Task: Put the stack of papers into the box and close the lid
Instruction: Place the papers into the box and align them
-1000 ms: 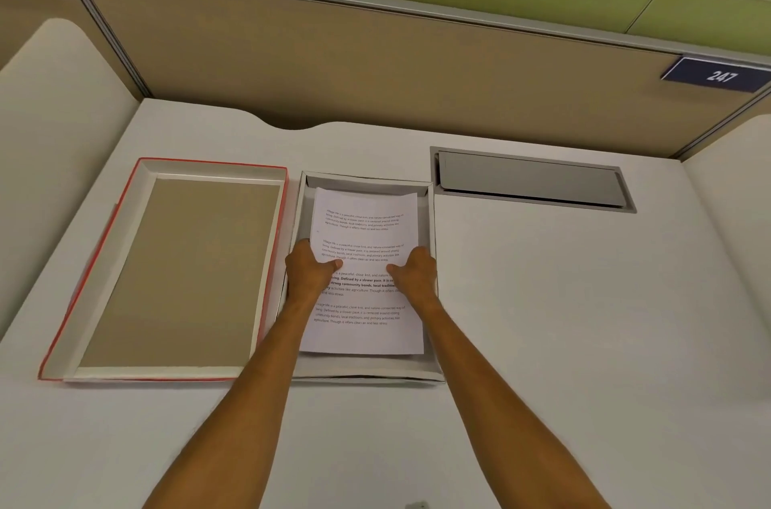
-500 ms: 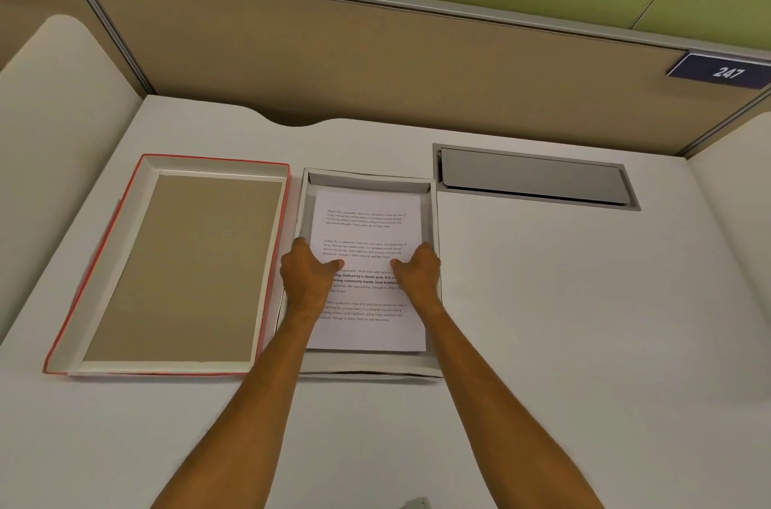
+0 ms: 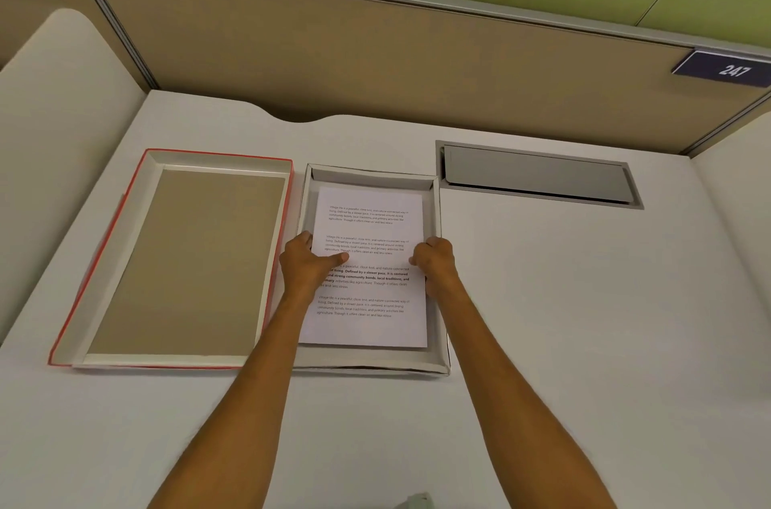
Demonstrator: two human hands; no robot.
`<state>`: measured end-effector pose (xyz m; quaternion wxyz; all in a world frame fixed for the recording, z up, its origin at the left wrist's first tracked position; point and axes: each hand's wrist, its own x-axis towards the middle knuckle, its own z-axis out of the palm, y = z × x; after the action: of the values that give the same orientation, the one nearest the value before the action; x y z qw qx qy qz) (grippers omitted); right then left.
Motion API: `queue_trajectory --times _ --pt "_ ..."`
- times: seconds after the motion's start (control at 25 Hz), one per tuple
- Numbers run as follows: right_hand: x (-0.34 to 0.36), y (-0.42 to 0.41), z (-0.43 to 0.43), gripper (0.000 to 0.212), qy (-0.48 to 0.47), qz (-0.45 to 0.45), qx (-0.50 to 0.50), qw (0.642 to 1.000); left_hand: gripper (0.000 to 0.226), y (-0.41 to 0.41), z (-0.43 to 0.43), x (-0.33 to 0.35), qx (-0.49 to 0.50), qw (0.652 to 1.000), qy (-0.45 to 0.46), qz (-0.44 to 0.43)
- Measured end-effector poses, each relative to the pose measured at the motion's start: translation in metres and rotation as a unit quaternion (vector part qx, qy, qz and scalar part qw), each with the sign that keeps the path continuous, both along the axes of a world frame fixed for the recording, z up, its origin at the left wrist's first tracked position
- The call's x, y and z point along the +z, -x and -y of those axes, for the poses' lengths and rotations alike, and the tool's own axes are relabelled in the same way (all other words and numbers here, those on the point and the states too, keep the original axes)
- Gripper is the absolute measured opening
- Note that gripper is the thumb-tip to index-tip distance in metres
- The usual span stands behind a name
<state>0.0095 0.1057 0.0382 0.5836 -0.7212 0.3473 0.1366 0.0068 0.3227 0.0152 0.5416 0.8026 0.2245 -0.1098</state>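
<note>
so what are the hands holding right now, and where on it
Both hands hold the stack of papers by its long side edges, near the middle: left hand on the left edge, right hand on the right, inside the open box.

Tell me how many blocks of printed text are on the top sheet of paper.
4, stacked down the top sheet: one near the far edge, one between the left hand and right hand, a partly bold one below, one nearest. The left hand covers some line beginnings.
</note>
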Motion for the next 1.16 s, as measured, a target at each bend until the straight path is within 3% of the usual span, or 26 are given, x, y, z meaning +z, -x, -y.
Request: queue_trajectory --times 0.2,0.32,0.4,0.48,0.56,0.64,0.72,0.84,0.92,1.16 --pt "-0.002 0.002 0.001 0.018 -0.020 -0.001 0.011 1.000 0.060 0.000 0.001 0.010 -0.014 1.000 -0.011 -0.021" --pt "0.007 0.005 0.001 0.043 0.010 0.001 0.044 0.999 0.061 0.005 0.007 0.034 -0.046 0.997 -0.065 -0.007" --pt "0.021 0.006 -0.002 0.046 0.063 0.018 0.067 0.996 0.063 0.015 0.013 0.054 -0.033 0.996 -0.077 0.034" --pt "0.034 0.000 -0.005 0.063 0.104 0.055 0.090 0.989 0.070 0.028 0.013 0.072 0.034 0.999 0.017 0.021" --pt "0.041 -0.016 -0.010 0.075 0.129 0.109 0.137 0.976 0.072 0.042 0.010 0.079 0.102 0.971 0.202 -0.071" --pt "0.040 -0.038 -0.014 0.077 0.150 0.144 0.212 0.955 0.066 0.060 0.008 0.079 0.141 0.896 0.368 -0.206" --pt "0.035 -0.061 -0.016 0.075 0.194 0.151 0.300 0.922 0.064 0.082 0.010 0.083 0.162 0.814 0.462 -0.313" --pt "0.027 -0.092 -0.018 0.073 0.238 0.135 0.384 0.882 0.050 0.104 0.017 0.078 0.187 0.747 0.540 -0.339" --pt "0.020 -0.109 -0.017 0.074 0.250 0.118 0.421 0.864 0.043 0.106 0.024 0.071 0.194 0.739 0.551 -0.334" --pt "0.008 -0.141 -0.019 0.068 0.249 0.086 0.487 0.833 0.033 0.095 0.042 0.051 0.199 0.772 0.491 -0.351"
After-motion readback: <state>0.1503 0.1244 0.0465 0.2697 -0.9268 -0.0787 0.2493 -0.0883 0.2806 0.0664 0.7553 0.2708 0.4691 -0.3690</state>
